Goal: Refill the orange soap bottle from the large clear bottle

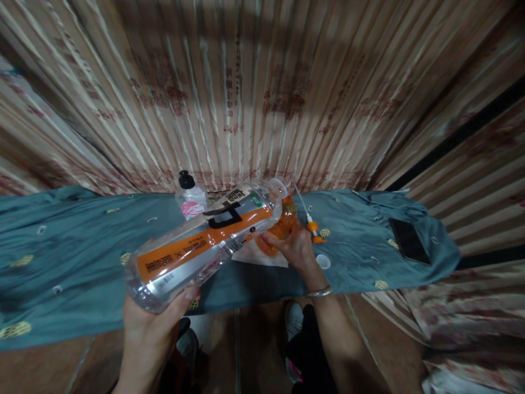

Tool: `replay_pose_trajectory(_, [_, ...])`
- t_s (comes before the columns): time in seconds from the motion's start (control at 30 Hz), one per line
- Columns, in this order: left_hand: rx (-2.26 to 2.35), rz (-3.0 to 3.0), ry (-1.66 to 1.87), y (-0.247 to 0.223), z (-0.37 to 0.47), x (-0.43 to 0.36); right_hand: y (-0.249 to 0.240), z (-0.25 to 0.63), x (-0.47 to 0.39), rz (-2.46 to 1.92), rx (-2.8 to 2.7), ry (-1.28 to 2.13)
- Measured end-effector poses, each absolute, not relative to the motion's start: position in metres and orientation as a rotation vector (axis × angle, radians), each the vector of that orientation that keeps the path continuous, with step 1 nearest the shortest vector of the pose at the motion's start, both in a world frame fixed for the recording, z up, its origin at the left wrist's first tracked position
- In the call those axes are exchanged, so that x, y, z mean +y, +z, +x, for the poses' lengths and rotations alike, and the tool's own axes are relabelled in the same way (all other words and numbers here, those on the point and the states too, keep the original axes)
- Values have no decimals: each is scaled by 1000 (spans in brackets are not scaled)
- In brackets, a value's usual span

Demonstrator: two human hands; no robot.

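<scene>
My left hand (159, 323) grips the base of a large clear plastic bottle (205, 241) with an orange and silver label. The bottle is tilted, its uncapped mouth over an orange translucent bottle (286, 219). Around that orange bottle my right hand (297, 243) is closed, with a bracelet at the wrist. The orange bottle's lower part is partly hidden behind the clear bottle and my fingers. Under it lies a white sheet (262, 258), perhaps paper or cloth. Whether liquid is flowing between the two, I cannot tell.
Right of my right hand lie an orange pump head (313, 227) with a straw and a white cap (323, 261). A black-topped clear bottle (189, 194) stands behind on the left. A phone (409, 241) lies on the teal cloth (353, 219). Curtains (254, 98) hang close behind.
</scene>
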State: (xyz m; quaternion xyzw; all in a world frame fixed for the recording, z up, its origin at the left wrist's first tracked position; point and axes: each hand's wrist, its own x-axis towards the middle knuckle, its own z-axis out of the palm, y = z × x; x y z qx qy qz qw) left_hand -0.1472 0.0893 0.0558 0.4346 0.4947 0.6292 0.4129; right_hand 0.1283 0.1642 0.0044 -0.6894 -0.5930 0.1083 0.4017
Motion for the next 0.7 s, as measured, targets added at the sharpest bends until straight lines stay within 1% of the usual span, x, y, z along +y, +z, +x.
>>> replay_pose_trajectory(0.2, [1228,1018,1614,59,-144,88,9,128,162,-1741,-1502,313])
replay_pose_trajectory(0.57, [1250,1061,1599,55,-150,89,16,124,158,-1730,-1484,337])
replay_pose_trajectory(0.7, [1329,1067,1592,54,-149,87,15,124,158,-1739,-1480,328])
